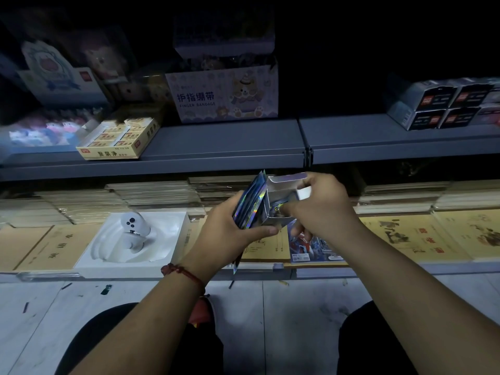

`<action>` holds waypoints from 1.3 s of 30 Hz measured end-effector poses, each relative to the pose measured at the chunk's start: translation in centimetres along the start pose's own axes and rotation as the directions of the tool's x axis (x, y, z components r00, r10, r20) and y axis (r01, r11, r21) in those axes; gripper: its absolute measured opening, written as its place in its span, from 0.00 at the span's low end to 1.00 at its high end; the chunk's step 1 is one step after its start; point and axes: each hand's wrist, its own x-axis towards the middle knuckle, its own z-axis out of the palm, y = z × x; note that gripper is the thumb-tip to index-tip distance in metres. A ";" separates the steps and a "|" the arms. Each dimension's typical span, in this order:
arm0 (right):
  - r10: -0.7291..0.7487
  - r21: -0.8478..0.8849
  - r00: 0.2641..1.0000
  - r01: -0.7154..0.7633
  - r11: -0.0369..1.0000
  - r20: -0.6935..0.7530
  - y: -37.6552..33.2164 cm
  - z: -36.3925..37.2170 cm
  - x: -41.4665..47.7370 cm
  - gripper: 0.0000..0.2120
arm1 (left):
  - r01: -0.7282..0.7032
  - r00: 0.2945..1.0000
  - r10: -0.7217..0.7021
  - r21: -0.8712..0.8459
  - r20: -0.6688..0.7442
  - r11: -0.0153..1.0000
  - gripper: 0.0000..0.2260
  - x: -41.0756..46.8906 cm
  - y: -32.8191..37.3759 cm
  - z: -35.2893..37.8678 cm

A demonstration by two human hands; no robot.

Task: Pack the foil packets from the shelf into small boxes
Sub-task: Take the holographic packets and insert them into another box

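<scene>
My left hand (230, 228) grips a stack of shiny holographic foil packets (250, 204), held upright in front of the lower shelf. Right beside the stack is a small silver box (281, 201) with its top flaps open. My right hand (322, 204) holds that box from the right, fingers curled over its open end. A packet end shows inside the box mouth. A colourful pack (311, 244) lies flat on the lower shelf under my right hand.
The lower shelf (324, 272) carries brown notebooks and a white tray (173, 239) with a white controller (134, 226). The upper shelf (221, 147) holds a finger bandage carton (224, 96), a yellow eraser box (119, 139) and dark small boxes (443, 104). My knees are below.
</scene>
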 end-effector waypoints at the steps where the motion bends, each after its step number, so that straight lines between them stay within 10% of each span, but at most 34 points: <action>1: -0.007 0.005 1.000 0.007 1.000 0.006 0.1 0.1 0.1 0.15 | 0.003 1.000 -0.004 0.003 0.003 1.000 0.21 0.1 0.0 -0.1; 10: -0.217 0.057 0.964 0.228 0.972 -0.153 0.6 0.4 0.7 0.15 | 0.024 0.998 -0.025 -0.031 -0.058 0.999 0.13 0.3 0.3 -0.1; 19: -0.685 -0.131 0.706 0.673 0.728 -0.180 0.7 1.8 0.3 0.03 | 0.089 0.987 -0.089 -0.011 -0.134 0.996 0.13 0.5 0.1 0.3; 39: -0.364 -0.119 0.895 0.345 0.931 -0.258 1.2 5.3 -0.1 0.09 | 0.089 0.985 -0.067 0.133 -0.159 0.987 0.12 0.0 0.1 0.8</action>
